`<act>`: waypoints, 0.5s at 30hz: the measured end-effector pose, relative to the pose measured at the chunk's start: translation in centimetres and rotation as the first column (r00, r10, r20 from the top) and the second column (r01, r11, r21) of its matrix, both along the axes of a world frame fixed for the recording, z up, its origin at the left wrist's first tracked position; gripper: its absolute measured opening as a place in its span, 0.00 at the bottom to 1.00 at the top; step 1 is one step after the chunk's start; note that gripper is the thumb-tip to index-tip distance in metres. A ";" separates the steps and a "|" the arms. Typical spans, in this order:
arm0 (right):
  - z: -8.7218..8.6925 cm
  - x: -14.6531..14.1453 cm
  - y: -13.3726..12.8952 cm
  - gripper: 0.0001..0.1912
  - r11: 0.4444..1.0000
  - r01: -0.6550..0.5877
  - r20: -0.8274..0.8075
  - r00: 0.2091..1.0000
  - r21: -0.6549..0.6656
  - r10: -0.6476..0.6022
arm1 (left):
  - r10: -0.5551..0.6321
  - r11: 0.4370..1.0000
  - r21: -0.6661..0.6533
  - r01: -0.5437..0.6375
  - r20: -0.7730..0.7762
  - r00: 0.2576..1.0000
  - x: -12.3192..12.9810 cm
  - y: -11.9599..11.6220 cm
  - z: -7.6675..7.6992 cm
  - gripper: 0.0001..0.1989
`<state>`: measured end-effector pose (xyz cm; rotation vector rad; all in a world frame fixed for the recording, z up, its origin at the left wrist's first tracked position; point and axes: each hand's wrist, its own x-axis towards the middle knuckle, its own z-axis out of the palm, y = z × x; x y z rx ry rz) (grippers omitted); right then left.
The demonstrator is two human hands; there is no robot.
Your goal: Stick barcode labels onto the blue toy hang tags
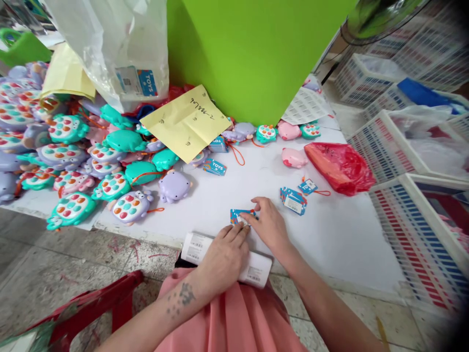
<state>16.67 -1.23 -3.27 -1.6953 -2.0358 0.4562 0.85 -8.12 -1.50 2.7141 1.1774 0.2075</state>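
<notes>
two hands meet at a glossy blue card (237, 213) on the smooth white tabletop (348, 239)
the card lies just beyond the left hand (227, 252), long axis running left to right; that hand's fingers are held together at its near edge, any pinch hidden, while the right hand (271, 227) curves in with thumb and forefinger parted; matte label paper (256, 270) lies under the left hand, rounded shiny toys (175, 187) beyond

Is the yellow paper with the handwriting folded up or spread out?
Spread out. The yellow paper lies open over some plastic toys, its handwriting and printed marks showing, though creases cross it.
</notes>
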 end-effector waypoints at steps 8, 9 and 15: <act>0.3 2.4 0.3 0.15 0.980 -0.198 -0.147 0.970 -0.017 0.194 | 0.008 1.000 -0.012 -0.007 0.058 0.998 -0.5 0.1 -0.3 0.14; 0.4 2.7 0.1 0.16 0.966 -0.259 -0.136 0.957 -0.008 0.255 | -0.001 1.000 -0.015 0.002 0.067 0.998 -0.6 0.1 -0.3 0.14; 0.5 3.0 -0.8 0.16 0.935 -0.346 -0.071 0.934 0.071 0.351 | -0.018 1.000 -0.019 0.019 0.077 0.997 -1.3 -0.6 0.6 0.12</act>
